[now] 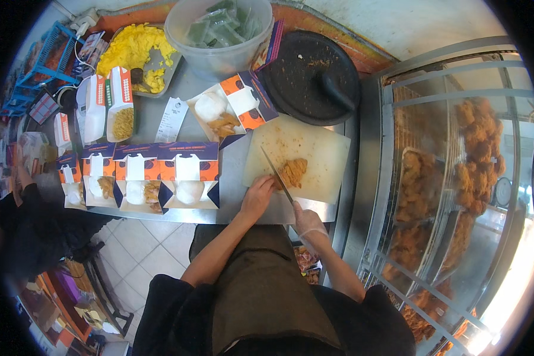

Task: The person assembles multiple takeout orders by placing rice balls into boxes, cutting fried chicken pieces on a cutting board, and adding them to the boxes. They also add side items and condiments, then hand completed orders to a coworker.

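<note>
On a pale cutting board (325, 153) lies a piece of breaded fried chicken (295, 172) with cuts across it. My left hand (257, 196) holds the chicken's near left end with bent fingertips. In my right hand (309, 222), which wears a clear glove, is the handle of a kitchen knife (276, 170). Its long blade slants up and left across the chicken, close to my left fingertips. Left of the board, an open carton (244, 100) holds white rice and chicken pieces. Several similar cartons (189, 153) stand in a row along the counter's front edge.
A black lid (289, 84) overlaps the board's far side. Behind are a plastic bucket (218, 55) of green packets and a tray of scrambled egg (133, 42). A noodle box (123, 111) and receipt (171, 120) lie left. A glass cabinet (387, 178) flanks the right; another person (40, 222) stands left.
</note>
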The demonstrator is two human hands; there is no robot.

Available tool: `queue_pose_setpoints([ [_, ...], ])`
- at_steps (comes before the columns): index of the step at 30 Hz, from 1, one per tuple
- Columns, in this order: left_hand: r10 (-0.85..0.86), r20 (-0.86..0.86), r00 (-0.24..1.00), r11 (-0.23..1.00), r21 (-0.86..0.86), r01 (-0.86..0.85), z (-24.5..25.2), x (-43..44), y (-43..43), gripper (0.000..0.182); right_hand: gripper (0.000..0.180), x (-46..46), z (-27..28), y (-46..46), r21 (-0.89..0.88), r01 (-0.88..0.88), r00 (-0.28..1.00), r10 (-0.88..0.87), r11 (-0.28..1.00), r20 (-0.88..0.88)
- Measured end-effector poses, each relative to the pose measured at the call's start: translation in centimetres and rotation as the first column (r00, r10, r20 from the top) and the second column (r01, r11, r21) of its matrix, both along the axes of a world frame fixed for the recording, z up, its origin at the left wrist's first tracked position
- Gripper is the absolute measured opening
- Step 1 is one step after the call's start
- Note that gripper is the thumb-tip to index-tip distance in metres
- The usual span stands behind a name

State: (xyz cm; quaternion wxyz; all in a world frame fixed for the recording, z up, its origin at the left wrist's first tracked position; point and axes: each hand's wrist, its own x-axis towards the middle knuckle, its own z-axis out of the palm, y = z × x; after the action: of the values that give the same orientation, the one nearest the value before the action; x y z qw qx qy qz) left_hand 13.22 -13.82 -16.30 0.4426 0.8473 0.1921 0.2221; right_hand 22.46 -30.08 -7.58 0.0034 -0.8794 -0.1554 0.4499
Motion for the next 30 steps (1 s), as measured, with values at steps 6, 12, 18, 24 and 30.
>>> queue_pose_setpoints([
  [6,-0.034,-0.036,0.999,0.997,0.061,0.036,-3.9,0.7,0.2,0.021,0.083,-1.0,-1.2,3.6,0.387,0.083,0.987,-0.13,0.918,0.096],
  [12,0.0,-0.124,0.992,0.999,0.035,0.005,-2.0,0.7,1.4,0.026,0.084,-0.2,1.3,-1.4,0.309,0.223,0.947,-0.281,0.925,0.156],
  [18,0.086,-0.183,0.979,0.996,-0.006,-0.089,2.4,0.0,1.3,0.03,0.076,3.4,-0.1,-6.4,0.27,0.492,0.705,-0.561,0.828,0.434],
  [24,0.29,-0.042,0.956,0.956,0.068,-0.287,7.6,-3.2,3.1,0.024,0.059,6.8,4.7,-3.9,0.282,0.343,0.788,-0.438,0.896,0.433],
  [30,0.464,-0.108,0.879,0.885,0.082,-0.458,10.6,-8.0,3.3,0.021,0.082,5.4,3.6,8.9,0.249,-0.318,0.884,0.192,0.915,0.427],
])
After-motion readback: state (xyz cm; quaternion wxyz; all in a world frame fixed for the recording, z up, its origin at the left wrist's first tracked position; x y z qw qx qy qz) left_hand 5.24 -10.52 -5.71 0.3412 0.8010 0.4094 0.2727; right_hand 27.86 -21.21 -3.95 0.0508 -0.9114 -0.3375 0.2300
